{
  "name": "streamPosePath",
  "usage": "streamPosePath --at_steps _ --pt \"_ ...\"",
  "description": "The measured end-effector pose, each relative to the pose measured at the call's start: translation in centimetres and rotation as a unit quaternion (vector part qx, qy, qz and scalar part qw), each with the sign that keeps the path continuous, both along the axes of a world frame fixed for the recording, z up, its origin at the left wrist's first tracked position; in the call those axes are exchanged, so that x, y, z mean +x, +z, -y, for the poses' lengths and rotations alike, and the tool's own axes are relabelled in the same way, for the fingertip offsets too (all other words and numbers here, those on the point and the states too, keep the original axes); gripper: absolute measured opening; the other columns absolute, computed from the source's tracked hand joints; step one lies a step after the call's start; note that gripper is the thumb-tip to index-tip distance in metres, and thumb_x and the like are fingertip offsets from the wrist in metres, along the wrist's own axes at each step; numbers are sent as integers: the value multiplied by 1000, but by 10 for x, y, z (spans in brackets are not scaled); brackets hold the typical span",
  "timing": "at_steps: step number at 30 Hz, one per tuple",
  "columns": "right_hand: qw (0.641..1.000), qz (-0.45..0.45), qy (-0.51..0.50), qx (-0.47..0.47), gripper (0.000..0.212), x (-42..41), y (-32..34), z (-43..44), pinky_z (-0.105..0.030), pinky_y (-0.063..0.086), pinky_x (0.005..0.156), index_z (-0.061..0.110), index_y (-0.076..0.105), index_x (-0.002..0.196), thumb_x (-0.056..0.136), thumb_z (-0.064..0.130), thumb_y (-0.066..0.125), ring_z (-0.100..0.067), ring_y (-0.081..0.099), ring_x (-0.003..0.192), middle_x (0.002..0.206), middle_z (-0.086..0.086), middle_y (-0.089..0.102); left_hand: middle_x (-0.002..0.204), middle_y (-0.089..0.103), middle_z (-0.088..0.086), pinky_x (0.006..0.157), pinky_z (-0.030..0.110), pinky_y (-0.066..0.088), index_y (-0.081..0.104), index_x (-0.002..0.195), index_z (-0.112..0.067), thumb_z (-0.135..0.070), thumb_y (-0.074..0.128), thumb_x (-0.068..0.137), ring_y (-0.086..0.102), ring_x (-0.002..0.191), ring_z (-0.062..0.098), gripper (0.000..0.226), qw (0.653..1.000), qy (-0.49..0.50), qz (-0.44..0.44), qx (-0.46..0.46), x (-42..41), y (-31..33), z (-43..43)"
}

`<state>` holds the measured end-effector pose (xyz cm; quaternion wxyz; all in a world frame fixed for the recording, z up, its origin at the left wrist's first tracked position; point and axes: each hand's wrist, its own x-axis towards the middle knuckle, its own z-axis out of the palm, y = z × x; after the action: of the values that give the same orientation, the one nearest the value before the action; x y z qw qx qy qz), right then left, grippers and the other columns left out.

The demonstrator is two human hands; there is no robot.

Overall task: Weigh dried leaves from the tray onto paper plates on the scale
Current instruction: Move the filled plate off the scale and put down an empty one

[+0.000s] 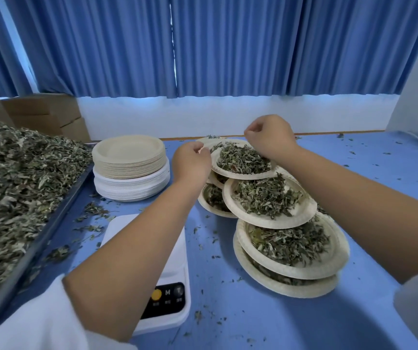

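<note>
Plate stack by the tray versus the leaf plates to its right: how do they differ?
The plate stack is empty; the leaf plates each carry dried leaves. The plate stack is nested neat and upright; the leaf plates overlap in a staggered pile. The plate stack has tan plates over white ones; the leaf plates that show are all tan. Both sit on the blue table, off the scale.

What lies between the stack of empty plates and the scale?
In the head view, only blue tabletop with scattered leaf bits separates the stack of empty plates and the scale.
</note>
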<state>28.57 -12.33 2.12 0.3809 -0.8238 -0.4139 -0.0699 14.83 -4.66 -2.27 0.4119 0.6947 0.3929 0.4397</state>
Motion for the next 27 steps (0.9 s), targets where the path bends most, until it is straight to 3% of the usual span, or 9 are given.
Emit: streamPosePath --at_steps 5,10,13,17,20,23,27 --pt "995 65 70 -27 17 -53 -1 -28 -36 53 83 24 68 85 85 15 53 -21 62 96 97 3 70 128 59 2 85 19 38 57 128 -12 -18 50 95 57 110 16 35 995 16 -59 73 -20 4 -8" --pt "974 170 128 -72 22 -104 -8 -65 -33 47 79 20 71 97 84 14 54 -30 60 102 106 -8 68 104 67 12 73 31 39 67 105 -8 -6 52 86 59 99 31 24 972 23 -144 185 -56 9 -33" --pt "960 212 156 -96 30 -124 -12 -87 -33 49 83 21 70 107 85 11 53 -29 58 107 114 -6 66 122 59 16 84 33 38 59 118 -3 -8 50 90 54 112 31 30 949 57 -219 219 -84 4 -61" --pt "946 216 194 -144 33 -141 -22 -114 -38 49 90 18 68 115 89 9 48 -28 56 112 121 -6 63 134 49 17 102 40 34 48 130 -3 -6 41 94 45 124 30 37 887 64 -364 278 -116 -5 -99" --pt "926 277 189 -176 28 -145 -33 -127 -34 50 80 13 67 109 92 7 45 -30 56 108 115 -8 62 137 49 9 110 39 25 49 133 -12 -8 40 95 41 130 24 40 850 49 -434 296 -137 -11 -115" --pt "897 371 167 -176 27 -145 -39 -131 -31 36 71 15 62 114 94 9 45 -29 54 108 115 -6 58 129 55 6 105 38 30 54 128 -17 -3 42 91 46 124 24 41 831 33 -445 332 -146 -14 -119" --pt "872 424 166 -181 19 -148 -41 -132 -31 30 69 15 61 103 92 8 47 -27 53 102 108 -4 60 118 60 5 97 35 37 58 120 -18 0 44 86 53 113 25 40 811 39 -459 361 -146 -10 -121"
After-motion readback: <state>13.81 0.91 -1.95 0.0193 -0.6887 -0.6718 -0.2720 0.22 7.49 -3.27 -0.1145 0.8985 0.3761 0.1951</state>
